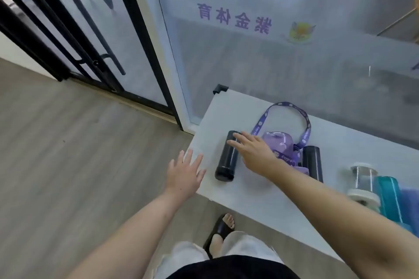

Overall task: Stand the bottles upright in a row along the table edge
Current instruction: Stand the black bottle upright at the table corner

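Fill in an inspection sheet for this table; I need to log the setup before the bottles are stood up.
Surface: white table, corner guard.
Job's things: black bottle, purple bottle, second black bottle, clear bottle, teal bottle; all lying down.
Clutter: purple strap on the purple bottle.
Grippers: right hand open over black bottle; left hand open at table edge.
Cables: nothing seen.
Surroundings: frosted glass wall, wood floor.

Single head view, steeply downward, near white table (283, 210), somewhat blurred.
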